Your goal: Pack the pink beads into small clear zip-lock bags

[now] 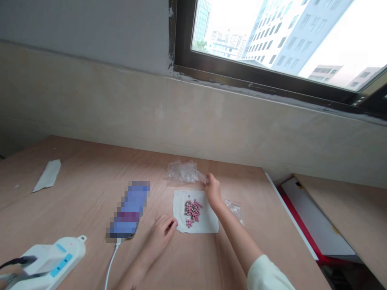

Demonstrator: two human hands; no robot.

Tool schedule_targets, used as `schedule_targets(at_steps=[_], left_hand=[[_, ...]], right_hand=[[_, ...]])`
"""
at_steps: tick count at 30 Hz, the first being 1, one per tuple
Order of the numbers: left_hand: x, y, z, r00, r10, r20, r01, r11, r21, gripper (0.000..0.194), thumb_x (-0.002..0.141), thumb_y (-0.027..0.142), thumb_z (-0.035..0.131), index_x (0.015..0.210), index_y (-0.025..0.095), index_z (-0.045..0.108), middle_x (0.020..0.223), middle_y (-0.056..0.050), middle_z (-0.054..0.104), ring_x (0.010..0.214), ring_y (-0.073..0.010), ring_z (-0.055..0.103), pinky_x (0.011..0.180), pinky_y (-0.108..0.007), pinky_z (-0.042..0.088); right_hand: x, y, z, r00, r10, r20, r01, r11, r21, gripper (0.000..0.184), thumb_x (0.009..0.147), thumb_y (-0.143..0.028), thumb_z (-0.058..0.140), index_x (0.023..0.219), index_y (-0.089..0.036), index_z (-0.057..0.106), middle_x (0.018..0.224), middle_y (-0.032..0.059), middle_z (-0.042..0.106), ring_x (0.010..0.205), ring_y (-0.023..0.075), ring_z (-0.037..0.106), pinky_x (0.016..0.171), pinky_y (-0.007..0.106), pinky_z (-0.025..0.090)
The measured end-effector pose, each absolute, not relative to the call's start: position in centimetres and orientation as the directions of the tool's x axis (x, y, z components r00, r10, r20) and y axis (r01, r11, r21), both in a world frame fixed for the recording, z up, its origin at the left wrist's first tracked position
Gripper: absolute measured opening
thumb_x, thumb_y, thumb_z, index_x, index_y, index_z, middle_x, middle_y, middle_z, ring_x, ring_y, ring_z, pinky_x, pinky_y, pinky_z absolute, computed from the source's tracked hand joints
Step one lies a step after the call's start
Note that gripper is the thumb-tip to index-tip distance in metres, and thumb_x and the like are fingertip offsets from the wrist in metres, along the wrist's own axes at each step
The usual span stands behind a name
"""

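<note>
My right hand (213, 190) pinches the edge of a clear plastic zip bag (202, 176) beside several other clear plastic bags (183, 172) at the back of the table. Below them lies a white paper sheet (208, 223), with many small pink beads (193, 211) and a few silvery, dark pieces heaped on it. At the sheet's left edge, my left hand (165, 228) rests on the table with fingers curled and thumb against them. Anything inside that curl is hidden. Right of the sheet, partly behind my right forearm, is another clear bag (235, 210).
A phone (130, 209), its screen blurred out, lies to the left with a white cable (111, 262) plugged in. A white power strip (68, 253) sits at the lower left. Farther back is a folded white paper (48, 175). The wall and window (256, 68) rise behind the table.
</note>
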State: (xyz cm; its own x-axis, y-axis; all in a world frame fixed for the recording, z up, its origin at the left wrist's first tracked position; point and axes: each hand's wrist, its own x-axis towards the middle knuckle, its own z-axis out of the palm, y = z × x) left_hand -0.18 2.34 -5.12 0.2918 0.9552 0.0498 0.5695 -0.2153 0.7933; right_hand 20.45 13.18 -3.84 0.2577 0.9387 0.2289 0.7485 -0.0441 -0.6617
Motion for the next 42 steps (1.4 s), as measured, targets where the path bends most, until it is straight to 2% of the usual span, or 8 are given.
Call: schedule_targets(at_steps=[5,10,14,18,22,25,29,42], left_hand=[[-0.4,2.8,-5.5,0.272,0.962,-0.001,0.502,-0.141,0.854,0.026,0.078,0.034,0.039,0.071,0.018,0.058,0.069,-0.004,0.058,0.072,-0.0176,0.051,0.066,-0.028,0.040],[0.0,3.2,-3.5,0.321,0.936,-0.142,0.213,0.075,0.974,0.033,0.077,0.039,0.040,0.094,0.016,0.055,0.089,-0.006,0.062,0.077,-0.0162,0.055,0.068,-0.025,0.042],[0.5,2.8,-0.3,0.430,0.890,-0.148,0.176,0.079,0.981,0.027,0.076,0.039,0.044,0.079,0.015,0.057,0.078,-0.003,0.060,0.073,-0.0145,0.054,0.068,-0.025,0.041],[0.5,2.9,1.3,0.440,0.887,-0.140,0.155,0.079,0.985,0.023,0.072,0.036,0.051,0.077,0.014,0.055,0.077,-0.003,0.059,0.077,-0.0155,0.054,0.071,-0.025,0.041],[0.6,3.4,2.0,0.437,0.890,-0.129,0.207,0.040,0.977,0.022,0.072,0.035,0.049,0.072,0.014,0.054,0.073,-0.002,0.057,0.074,-0.0152,0.053,0.069,-0.025,0.040],[1.2,3.3,2.8,0.452,0.884,-0.120,0.285,-0.016,0.958,0.020,0.072,0.033,0.049,0.067,0.015,0.053,0.068,0.000,0.055,0.069,-0.0140,0.050,0.065,-0.023,0.038],[2.1,2.4,3.3,0.484,0.870,-0.090,0.333,-0.088,0.939,0.021,0.073,0.033,0.048,0.061,0.016,0.049,0.062,0.003,0.048,0.063,-0.0119,0.046,0.059,-0.022,0.035],[1.3,2.1,3.5,0.606,0.775,-0.177,0.355,-0.065,0.933,0.022,0.071,0.033,0.049,0.056,0.016,0.046,0.060,0.003,0.051,0.060,-0.0113,0.046,0.055,-0.021,0.034]], right_hand=[[22.2,8.8,-2.4,0.461,0.875,0.150,0.394,-0.051,-0.918,0.015,0.064,-0.018,0.043,0.077,-0.016,0.051,0.075,0.0076,0.060,0.071,0.0185,0.055,0.066,0.031,0.041],[20.5,3.0,-0.9,0.192,0.967,-0.166,-0.025,-0.164,-0.986,0.019,0.060,-0.028,0.056,0.074,-0.016,0.053,0.066,0.0039,0.061,0.056,0.0132,0.053,0.054,0.026,0.039],[19.4,1.0,-0.6,0.100,0.966,-0.240,-0.144,-0.224,-0.964,0.024,0.058,-0.031,0.061,0.075,-0.016,0.054,0.062,0.0010,0.059,0.055,0.0121,0.052,0.057,0.027,0.039],[19.8,1.3,-1.0,0.072,0.963,-0.260,-0.099,-0.253,-0.963,0.030,0.057,-0.036,0.061,0.077,-0.017,0.051,0.067,0.0040,0.060,0.060,0.0152,0.053,0.060,0.031,0.041],[20.0,1.4,-0.2,0.355,0.934,-0.047,0.266,-0.149,-0.952,0.028,0.058,-0.034,0.059,0.077,-0.018,0.046,0.083,0.0073,0.056,0.073,0.0180,0.050,0.063,0.031,0.039],[19.3,0.8,1.4,0.216,0.975,0.043,0.392,-0.047,-0.919,0.017,0.068,-0.034,0.051,0.072,-0.018,0.047,0.077,0.0040,0.053,0.069,0.0149,0.047,0.062,0.027,0.038],[17.8,0.0,3.1,-0.078,0.996,-0.051,0.330,-0.022,-0.944,0.017,0.073,-0.034,0.048,0.068,-0.017,0.048,0.068,-0.0001,0.051,0.063,0.0117,0.046,0.057,0.023,0.035],[16.5,0.1,2.3,-0.293,0.945,-0.144,0.055,-0.133,-0.990,0.021,0.067,-0.035,0.055,0.059,-0.016,0.049,0.057,-0.0021,0.050,0.055,0.0097,0.047,0.055,0.023,0.037]])
